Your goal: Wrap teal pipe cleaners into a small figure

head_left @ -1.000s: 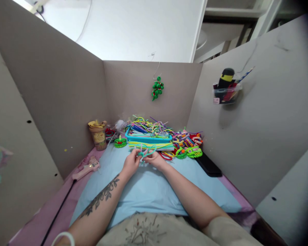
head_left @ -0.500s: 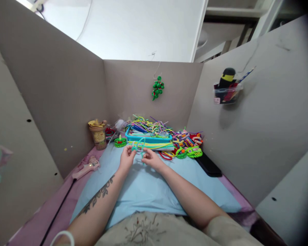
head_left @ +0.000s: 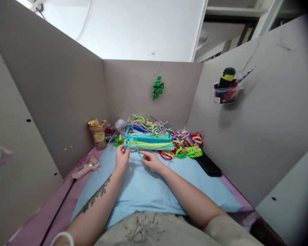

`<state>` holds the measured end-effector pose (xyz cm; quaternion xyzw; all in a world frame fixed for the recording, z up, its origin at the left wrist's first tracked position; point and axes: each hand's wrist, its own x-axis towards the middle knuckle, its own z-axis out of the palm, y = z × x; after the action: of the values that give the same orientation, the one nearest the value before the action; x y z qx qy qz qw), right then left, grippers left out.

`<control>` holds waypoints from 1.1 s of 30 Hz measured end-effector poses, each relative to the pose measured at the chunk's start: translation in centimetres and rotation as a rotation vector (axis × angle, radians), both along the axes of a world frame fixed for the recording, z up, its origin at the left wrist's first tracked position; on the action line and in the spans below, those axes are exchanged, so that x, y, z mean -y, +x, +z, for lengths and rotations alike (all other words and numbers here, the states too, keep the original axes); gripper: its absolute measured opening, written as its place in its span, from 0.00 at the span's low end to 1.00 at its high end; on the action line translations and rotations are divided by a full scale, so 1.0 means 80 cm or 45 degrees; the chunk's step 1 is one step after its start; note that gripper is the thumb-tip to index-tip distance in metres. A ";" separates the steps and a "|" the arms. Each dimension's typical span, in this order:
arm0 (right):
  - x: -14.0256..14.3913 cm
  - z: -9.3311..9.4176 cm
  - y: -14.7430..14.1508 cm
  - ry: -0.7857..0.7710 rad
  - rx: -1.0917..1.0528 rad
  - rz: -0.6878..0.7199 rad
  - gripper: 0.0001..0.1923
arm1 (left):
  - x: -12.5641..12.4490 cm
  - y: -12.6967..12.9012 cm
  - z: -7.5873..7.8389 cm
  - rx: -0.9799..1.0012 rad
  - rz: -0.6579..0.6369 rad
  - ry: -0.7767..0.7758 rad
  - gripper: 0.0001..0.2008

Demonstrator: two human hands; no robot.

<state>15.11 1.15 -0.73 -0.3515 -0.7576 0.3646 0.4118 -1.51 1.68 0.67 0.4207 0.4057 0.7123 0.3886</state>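
**Teal pipe cleaner pinched between two hands**

Pinched at both ends: left hand (head_left: 122, 158) closed on the looped, twisted upper part of a teal pipe cleaner (head_left: 132, 145), right hand (head_left: 151, 160) closed on its lower tail with thumb and forefinger. Held just above the pale blue sheet (head_left: 149, 191), right in front of the tray, hands near each other but not touching. Left forearm tattooed, with a white band at the wrist end near the bottom edge.

Just behind the hands, a blue tray (head_left: 148, 138) heaped with pipe cleaners of many colours, with a flat bundle of yellow and green ones lying along its front. To the right of the tray, a pile of finished twisted figures (head_left: 188, 144) in green, red and pink, beside a black flat object (head_left: 208, 165) against the right partition. To the left, a small green figure (head_left: 118, 141), a tan cup (head_left: 98, 134) in the corner, and a pink glue gun (head_left: 86, 167) on the pink mat with its black cord running toward the near edge. Hung from a hook on the back partition, a green beaded ornament (head_left: 157, 88). Fixed to the right partition, a clear holder (head_left: 227, 92) with a black and yellow item inside.
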 end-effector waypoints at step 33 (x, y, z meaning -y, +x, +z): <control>-0.013 0.012 0.025 0.557 0.143 -0.463 0.11 | 0.004 -0.008 0.009 0.069 -0.142 -0.289 0.26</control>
<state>17.08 2.15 0.22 -0.4040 -0.7644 0.0927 0.4939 -2.15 1.37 1.43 0.3764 0.4491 0.6502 0.4836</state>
